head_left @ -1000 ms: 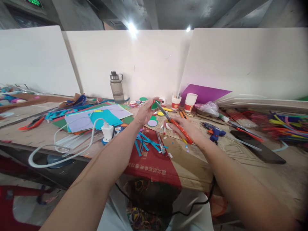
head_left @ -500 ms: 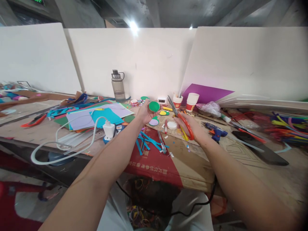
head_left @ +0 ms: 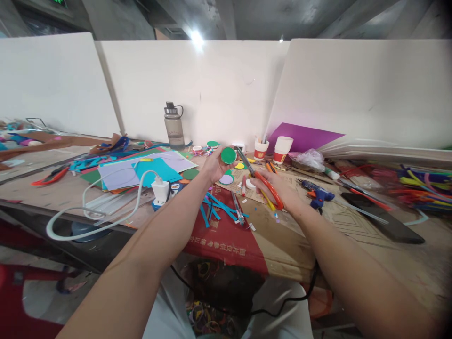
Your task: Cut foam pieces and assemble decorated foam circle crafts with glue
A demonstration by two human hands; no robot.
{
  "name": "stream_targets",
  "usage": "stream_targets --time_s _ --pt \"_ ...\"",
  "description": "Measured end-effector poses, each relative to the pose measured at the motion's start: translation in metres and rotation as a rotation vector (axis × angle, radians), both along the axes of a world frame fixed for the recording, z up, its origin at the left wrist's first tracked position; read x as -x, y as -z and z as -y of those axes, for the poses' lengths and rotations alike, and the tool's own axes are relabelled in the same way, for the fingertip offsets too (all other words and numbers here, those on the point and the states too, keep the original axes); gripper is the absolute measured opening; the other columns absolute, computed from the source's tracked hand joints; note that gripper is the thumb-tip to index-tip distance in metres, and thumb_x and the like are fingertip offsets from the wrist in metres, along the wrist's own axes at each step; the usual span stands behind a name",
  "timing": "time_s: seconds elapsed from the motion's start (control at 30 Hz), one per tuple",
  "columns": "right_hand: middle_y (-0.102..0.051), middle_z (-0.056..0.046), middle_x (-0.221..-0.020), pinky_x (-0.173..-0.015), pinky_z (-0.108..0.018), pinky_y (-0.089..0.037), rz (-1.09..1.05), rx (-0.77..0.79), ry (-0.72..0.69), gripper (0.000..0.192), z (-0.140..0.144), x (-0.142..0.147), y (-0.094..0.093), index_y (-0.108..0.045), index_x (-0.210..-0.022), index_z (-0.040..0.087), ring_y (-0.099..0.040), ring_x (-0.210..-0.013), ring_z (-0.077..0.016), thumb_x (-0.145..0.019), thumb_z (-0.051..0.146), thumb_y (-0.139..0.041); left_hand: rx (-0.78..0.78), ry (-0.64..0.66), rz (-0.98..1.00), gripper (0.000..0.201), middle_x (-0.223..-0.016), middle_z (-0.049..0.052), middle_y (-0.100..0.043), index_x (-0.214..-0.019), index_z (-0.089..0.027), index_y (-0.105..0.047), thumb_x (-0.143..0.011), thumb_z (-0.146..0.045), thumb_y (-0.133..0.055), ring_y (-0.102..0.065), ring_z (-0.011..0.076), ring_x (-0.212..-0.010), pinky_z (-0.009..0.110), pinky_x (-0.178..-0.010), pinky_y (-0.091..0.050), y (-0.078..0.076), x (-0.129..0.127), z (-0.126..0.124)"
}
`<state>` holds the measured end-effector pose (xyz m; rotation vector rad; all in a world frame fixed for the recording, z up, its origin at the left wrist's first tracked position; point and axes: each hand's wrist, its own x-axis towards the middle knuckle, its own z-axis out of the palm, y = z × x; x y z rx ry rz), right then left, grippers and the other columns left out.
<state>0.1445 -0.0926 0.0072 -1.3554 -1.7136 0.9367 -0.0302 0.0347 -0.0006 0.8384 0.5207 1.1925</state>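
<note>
My left hand (head_left: 213, 167) holds up a green paper disc (head_left: 228, 155) between thumb and fingers, above the cardboard-covered table (head_left: 282, 245). My right hand (head_left: 278, 190) grips orange-handled scissors (head_left: 259, 180), whose blades point up and left, with the tips close beside the disc. Under the hands lie a lilac disc (head_left: 223, 179), a yellow disc (head_left: 239, 165) and a white disc (head_left: 250, 184). Blue paper strips (head_left: 215, 207) lie on the cardboard nearer to me.
Coloured paper sheets (head_left: 141, 172), a white charger (head_left: 159, 190) with its cable and a grey water bottle (head_left: 173, 125) are to the left. Paper cups (head_left: 281, 149), a blue glue gun (head_left: 316, 194), a dark phone (head_left: 383, 217) and pipe cleaners (head_left: 420, 186) are to the right. White partition boards stand behind.
The green disc has turned from edge-on to facing me and risen a little. The scissors pulled off the disc, swung upright, and now tilt back toward it.
</note>
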Motion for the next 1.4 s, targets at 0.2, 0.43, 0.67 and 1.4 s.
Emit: stream_targets --time_s 0.2,0.43,0.67,1.4 --pt "-0.049 0.005 -0.056 -0.043 -0.023 -0.043 0.072 -0.023 0.001 0.023 -0.001 0.001 0.001 -0.051 -0.078 0.024 -0.049 -0.046 -0.0122 -0.081 0.044 -0.06 -0.116 0.032 -0.034 0.026 -0.095 0.009 -0.074 -0.098 -0.015 -0.068 -0.095 -0.027 -0.046 -0.069 0.0181 -0.091 0.033 -0.081 -0.058 0.003 -0.002 0.0" --pt "-0.05 0.005 -0.056 -0.038 -0.023 -0.039 -0.005 0.03 0.032 0.018 -0.007 0.002 0.01 -0.054 -0.087 0.025 -0.049 -0.043 -0.0126 -0.081 0.041 -0.059 -0.165 0.067 -0.061 0.022 -0.096 0.009 -0.073 -0.097 -0.015 -0.068 -0.091 -0.025 -0.05 -0.069 0.0187 -0.089 0.034 -0.077 -0.059 0.004 -0.003 0.003" --pt "-0.051 0.004 -0.058 -0.04 -0.023 -0.042 -0.037 0.008 0.054 0.018 -0.006 0.003 0.009 -0.055 -0.088 0.024 -0.05 -0.047 -0.0134 -0.081 0.04 -0.06 -0.124 0.079 -0.038 0.022 -0.09 0.006 -0.073 -0.097 -0.016 -0.069 -0.092 -0.024 -0.049 -0.068 0.0157 -0.079 0.034 -0.077 -0.059 0.006 -0.001 -0.001" --pt "-0.047 0.005 -0.052 -0.043 -0.021 -0.041 -0.036 0.031 0.015 0.011 0.002 0.011 -0.001 -0.052 -0.074 0.021 -0.046 -0.044 -0.0099 -0.084 0.025 -0.057 -0.445 0.054 -0.14 0.034 -0.111 0.01 -0.071 -0.109 -0.016 -0.068 -0.083 -0.038 -0.064 -0.064 0.0201 -0.099 0.03 -0.08 -0.049 0.016 -0.007 -0.002"
